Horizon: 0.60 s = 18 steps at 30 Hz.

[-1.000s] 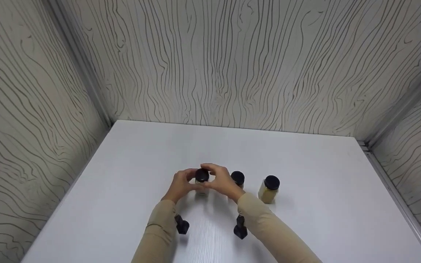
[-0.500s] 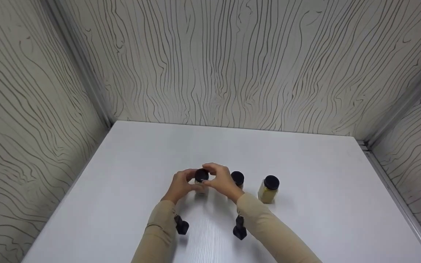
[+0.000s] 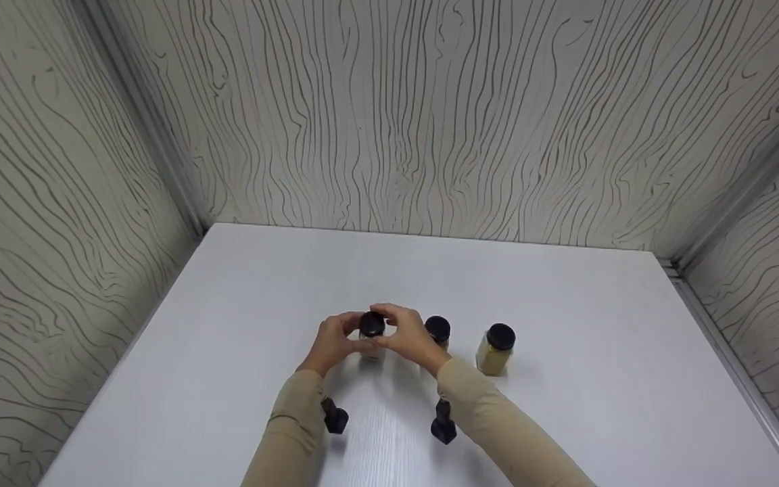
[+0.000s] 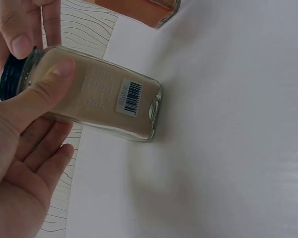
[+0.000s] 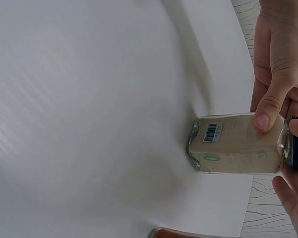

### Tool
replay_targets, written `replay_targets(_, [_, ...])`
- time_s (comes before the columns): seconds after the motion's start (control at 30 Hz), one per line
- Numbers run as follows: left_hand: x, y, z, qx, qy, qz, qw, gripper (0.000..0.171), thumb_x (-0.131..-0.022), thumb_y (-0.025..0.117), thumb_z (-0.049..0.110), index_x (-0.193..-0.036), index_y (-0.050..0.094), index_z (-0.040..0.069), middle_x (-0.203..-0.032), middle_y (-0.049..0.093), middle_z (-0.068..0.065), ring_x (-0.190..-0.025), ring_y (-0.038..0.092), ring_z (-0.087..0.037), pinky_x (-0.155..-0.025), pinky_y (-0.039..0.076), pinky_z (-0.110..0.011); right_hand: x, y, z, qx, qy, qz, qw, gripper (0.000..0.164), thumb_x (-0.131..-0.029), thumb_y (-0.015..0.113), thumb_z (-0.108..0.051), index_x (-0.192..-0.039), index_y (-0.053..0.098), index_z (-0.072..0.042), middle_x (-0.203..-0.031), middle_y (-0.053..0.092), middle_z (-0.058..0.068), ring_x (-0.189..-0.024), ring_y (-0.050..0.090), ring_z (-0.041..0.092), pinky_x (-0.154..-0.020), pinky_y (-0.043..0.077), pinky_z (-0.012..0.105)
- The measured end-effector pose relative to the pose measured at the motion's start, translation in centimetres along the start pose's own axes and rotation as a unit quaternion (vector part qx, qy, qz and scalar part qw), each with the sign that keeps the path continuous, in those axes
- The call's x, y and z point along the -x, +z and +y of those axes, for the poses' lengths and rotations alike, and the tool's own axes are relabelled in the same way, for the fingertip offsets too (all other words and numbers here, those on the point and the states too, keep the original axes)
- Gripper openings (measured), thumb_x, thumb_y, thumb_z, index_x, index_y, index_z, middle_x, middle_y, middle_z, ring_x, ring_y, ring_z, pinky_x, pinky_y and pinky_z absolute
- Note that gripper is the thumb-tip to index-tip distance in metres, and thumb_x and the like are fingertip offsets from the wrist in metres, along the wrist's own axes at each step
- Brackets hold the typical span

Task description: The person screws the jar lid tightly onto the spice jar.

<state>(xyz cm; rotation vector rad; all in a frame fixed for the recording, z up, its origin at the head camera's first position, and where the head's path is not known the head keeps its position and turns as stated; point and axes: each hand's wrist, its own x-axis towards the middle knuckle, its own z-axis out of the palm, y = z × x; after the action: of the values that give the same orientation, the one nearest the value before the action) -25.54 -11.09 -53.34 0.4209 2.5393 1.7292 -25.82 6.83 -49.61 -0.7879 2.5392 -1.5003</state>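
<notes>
A square glass jar of beige powder [image 4: 102, 91] with a black lid [image 3: 372, 322] is between both hands on the white table. My left hand [image 3: 330, 343] grips its body, the thumb lying along the glass near the neck in the left wrist view. At the lid, my right hand [image 3: 411, 336] pinches the rim between thumb and fingers. A barcode label [image 5: 212, 132] shows on the jar's side, close to the base. Just right of my right hand stands a second black-lidded jar [image 3: 438, 327], partly hidden by that hand; its contents look orange-brown in the left wrist view.
A third black-lidded jar, with yellowish contents [image 3: 494, 358], stands farther right on the white table [image 3: 281, 284]. Black wrist devices [image 3: 335, 419] hang below both sleeves. Wood-grain panels [image 3: 389, 122] rise behind the table and at both sides.
The right hand's fingers shift slightly round the lid. The left hand keeps its grip on the jar, and the other two jars stay where they were.
</notes>
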Motion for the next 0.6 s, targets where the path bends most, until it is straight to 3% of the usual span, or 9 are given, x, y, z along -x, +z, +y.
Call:
replay_targets(0.3, [-0.11,-0.06,0.07,-0.001,0.000,0.001,1.0000,0.050,-0.074,0.080,0.004,-0.120,0.063,-0.004,-0.122,0.067,-0.022,-0.120,0.061,-0.035,-0.113,0.045,-0.047,-0.14,0.20,-0.05,0.018,-0.004,0.019,1.000,0.045,-0.082,0.071,0.000,-0.124,0.058,0.008,-0.124,0.063,0.025,-0.117,0.061,0.038,-0.102,0.054,0.047])
replay_targets(0.6, [-0.09,0.06,0.16,-0.030,0.002,0.003,0.9996,0.048,-0.077,0.078,0.006,-0.121,0.063,-0.003,-0.121,0.068,-0.020,-0.117,0.064,-0.033,-0.111,0.048,-0.045,-0.32,0.59,0.06,0.034,0.000,0.055,0.998,0.047,-0.076,0.077,0.000,-0.118,0.060,0.009,-0.116,0.067,0.026,-0.110,0.065,0.038,-0.096,0.058,0.044])
